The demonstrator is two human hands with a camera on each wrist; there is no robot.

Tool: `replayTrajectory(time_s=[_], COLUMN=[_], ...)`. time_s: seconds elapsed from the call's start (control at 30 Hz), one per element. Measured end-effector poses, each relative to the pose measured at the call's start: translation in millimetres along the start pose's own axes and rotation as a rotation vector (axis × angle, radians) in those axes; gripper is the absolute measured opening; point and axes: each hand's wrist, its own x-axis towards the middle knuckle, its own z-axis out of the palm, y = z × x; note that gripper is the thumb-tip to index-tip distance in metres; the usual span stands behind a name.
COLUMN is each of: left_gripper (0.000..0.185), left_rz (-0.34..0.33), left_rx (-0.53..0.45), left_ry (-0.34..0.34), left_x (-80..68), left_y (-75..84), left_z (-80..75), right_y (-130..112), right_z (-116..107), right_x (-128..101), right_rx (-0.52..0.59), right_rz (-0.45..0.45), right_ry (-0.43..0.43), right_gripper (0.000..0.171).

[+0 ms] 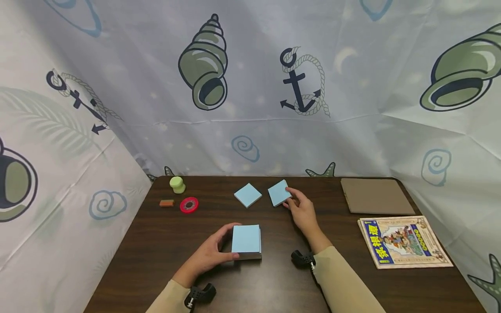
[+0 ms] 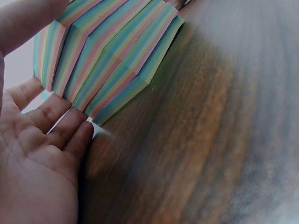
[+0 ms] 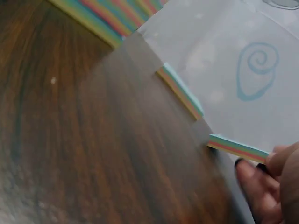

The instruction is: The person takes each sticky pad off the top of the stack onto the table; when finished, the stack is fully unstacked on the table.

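Note:
In the head view, my left hand (image 1: 209, 250) holds a tall stack of square note pads (image 1: 245, 238) with a light blue top, thumb at the near side and fingers behind. The left wrist view shows the stack's rainbow-striped edges (image 2: 105, 56), its layers slightly offset, against the fingers. Farther back, my right hand (image 1: 304, 214) pinches the right corner of a thin blue note pad (image 1: 278, 193). That pad (image 3: 236, 148) shows striped edges in the right wrist view. Just left of it, another thin blue note pad (image 1: 248, 195) lies turned like a diamond on the table.
At the back left are a light green knob-shaped piece (image 1: 177, 184), a red ring-shaped disc (image 1: 189, 204) and a small orange block (image 1: 166, 203). On the right lie a brown flat board (image 1: 377, 196) and a printed box or booklet (image 1: 405, 242). Patterned cloth (image 1: 250, 87) hangs behind the table.

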Motion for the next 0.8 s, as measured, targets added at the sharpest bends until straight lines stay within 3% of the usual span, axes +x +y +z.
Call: replayTrajectory(time_s=[0.13, 0.27, 0.43, 0.8], left_gripper=[0.089, 0.09, 0.09, 0.09], left_rz=[-0.015, -0.012, -0.017, -0.021], left_rx=[0.021, 0.004, 0.008, 0.008], left_ry=[0.001, -0.001, 0.0, -0.006], left_x=[-0.6, 0.5, 0.1, 0.9], left_y=[-1.4, -0.7, 1.2, 0.9], left_z=[0.7, 0.1, -1.5, -0.8], right_y=[0.4, 0.5, -0.9, 1.5], right_z=[-3.3, -4.5, -3.4, 0.3], right_x=[-4.1, -3.7, -2.7, -4.9], right_rx=[-0.283, -0.436, -0.547, -0.723], right_rz=[-0.081, -0.16, -0.221, -0.164], right_ry=[-0.004, -0.002, -0.002, -0.114], right_gripper=[0.039, 0.038, 0.038, 0.054])
